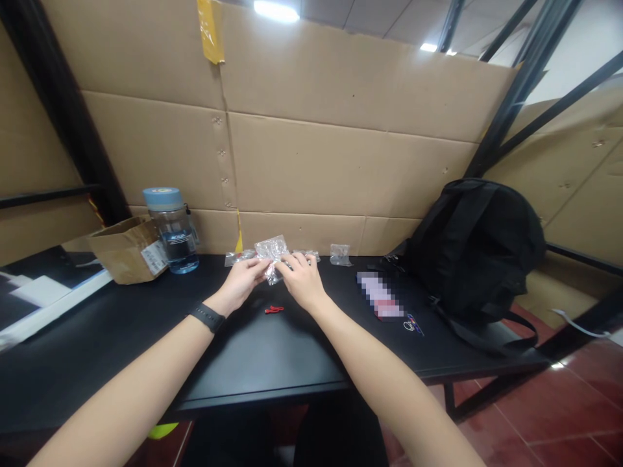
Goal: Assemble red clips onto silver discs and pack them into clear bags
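Note:
A small clear plastic bag [271, 249] is pinched between my two hands above the black table. My left hand [242, 283], with a black band on the wrist, grips the bag's left side. My right hand [302, 277] has its fingers bent on the bag's right side. What the bag contains, if anything, I cannot make out. A small red looped cord [274, 310] lies on the table just below my hands. Behind my hands lie more clear bags, one by the left hand [236, 258] and one farther right [340, 254].
At the left stand a water bottle [176, 237] with a blue lid and an open cardboard box [127, 256]. A black backpack [479, 259] sits at the right, near a key ring [409, 325] and a blurred pinkish item [379, 295]. A cardboard wall [316, 162] closes off the back.

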{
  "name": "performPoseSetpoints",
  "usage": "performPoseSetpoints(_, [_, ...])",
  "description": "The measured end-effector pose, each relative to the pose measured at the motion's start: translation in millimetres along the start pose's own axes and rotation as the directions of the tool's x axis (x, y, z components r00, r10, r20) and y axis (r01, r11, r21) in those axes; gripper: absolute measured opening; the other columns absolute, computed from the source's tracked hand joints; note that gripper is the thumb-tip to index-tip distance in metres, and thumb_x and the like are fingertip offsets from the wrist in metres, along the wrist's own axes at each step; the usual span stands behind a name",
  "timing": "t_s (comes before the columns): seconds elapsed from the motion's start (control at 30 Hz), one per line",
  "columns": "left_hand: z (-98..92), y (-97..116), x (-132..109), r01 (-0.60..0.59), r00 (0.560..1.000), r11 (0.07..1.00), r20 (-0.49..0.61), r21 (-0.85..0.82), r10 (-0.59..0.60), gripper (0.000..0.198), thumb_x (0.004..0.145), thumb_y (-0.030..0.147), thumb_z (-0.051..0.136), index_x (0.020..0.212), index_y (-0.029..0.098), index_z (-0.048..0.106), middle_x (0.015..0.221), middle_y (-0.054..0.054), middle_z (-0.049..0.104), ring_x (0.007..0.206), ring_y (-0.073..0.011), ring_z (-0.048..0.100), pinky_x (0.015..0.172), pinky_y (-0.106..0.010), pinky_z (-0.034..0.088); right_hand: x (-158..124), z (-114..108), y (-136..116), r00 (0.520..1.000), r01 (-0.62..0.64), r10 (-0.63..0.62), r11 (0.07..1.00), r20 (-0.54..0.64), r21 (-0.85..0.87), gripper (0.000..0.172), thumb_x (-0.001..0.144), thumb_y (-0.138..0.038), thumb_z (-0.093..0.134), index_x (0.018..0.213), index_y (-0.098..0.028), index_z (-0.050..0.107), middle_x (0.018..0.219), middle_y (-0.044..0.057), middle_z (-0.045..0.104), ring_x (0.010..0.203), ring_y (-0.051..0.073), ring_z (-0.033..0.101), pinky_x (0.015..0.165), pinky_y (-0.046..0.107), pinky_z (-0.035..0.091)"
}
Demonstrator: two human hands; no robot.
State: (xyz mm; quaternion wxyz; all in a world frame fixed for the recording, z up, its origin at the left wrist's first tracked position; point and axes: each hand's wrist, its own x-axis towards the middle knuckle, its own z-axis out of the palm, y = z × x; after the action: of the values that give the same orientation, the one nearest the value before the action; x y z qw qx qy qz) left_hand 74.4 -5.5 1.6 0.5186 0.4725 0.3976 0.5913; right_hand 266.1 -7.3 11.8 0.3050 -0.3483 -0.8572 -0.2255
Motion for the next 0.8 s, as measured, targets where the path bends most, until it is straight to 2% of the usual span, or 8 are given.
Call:
performPoseSetpoints(0.13, [-1.0, -1, 0, 0.008, 0.998, 1.0, 0.069, -0.004, -0.007, 0.03, 0.074, 0.039, 0.088, 0.083, 0.014, 0.074, 0.083, -0.006, 0.072, 0.079, -0.0156, 0.067, 0.075, -0.026, 0.05, 1, 2, 10, 0.998, -0.016, 0.018, 0.999, -0.056, 0.034, 0.018, 0.103, -0.019, 0.05, 0.101, -0.021, 0.068, 0.113, 0.008, 0.074, 0.105, 0.023, 0.055, 0.091, 0.041, 0.03])
performPoseSetpoints(0.27, [-0.1, -2, -2, 0.048, 0.985, 0.999, 0.164, 0.003, -0.048, 0.036, 0.076, 0.038, 0.087, 0.102, 0.016, 0.076, 0.105, -0.011, 0.076, 0.096, -0.0216, 0.07, 0.082, -0.029, 0.051, 0, 1, 16, 0.999, 0.035, -0.031, 0.992, -0.036, 0.121, 0.016, 0.1, -0.015, 0.053, 0.093, -0.019, 0.068, 0.104, 0.006, 0.075, 0.098, 0.02, 0.058, 0.086, 0.036, 0.032])
performPoseSetpoints(0.4, [-0.5, -5, -2, 0.123, 0.963, 0.991, 0.236, 0.05, -0.131, 0.042, 0.086, 0.049, 0.076, 0.115, 0.018, 0.075, 0.116, -0.014, 0.076, 0.105, -0.0254, 0.071, 0.08, -0.03, 0.051, -1, 5, 15, 0.999, 0.034, -0.03, 0.989, -0.031, 0.142, 0.016, 0.098, -0.014, 0.055, 0.091, -0.02, 0.068, 0.102, 0.006, 0.076, 0.096, 0.021, 0.059, 0.086, 0.035, 0.032])
performPoseSetpoints(0.57, [-5.8, -13, 4, 0.182, 0.96, 0.983, 0.217, 0.007, -0.18, 0.046, 0.09, 0.054, 0.069, 0.117, 0.017, 0.074, 0.119, -0.015, 0.075, 0.103, -0.0265, 0.072, 0.079, -0.032, 0.053, -1, 8, 15, 0.999, 0.032, -0.033, 0.986, 0.005, 0.162, 0.016, 0.097, -0.015, 0.057, 0.088, -0.02, 0.069, 0.098, 0.005, 0.076, 0.095, 0.021, 0.058, 0.085, 0.036, 0.032])
performPoseSetpoints(0.8, [-5.7, -3, 6, 0.083, 0.994, 0.992, 0.078, -0.098, -0.075, 0.046, 0.094, 0.053, 0.063, 0.118, 0.015, 0.071, 0.121, -0.016, 0.073, 0.098, -0.0236, 0.072, 0.076, -0.03, 0.055, -1, 4, 17, 1.0, 0.005, -0.009, 0.981, 0.02, 0.195, 0.016, 0.094, -0.011, 0.057, 0.09, -0.02, 0.069, 0.1, 0.005, 0.076, 0.097, 0.021, 0.058, 0.085, 0.036, 0.034])
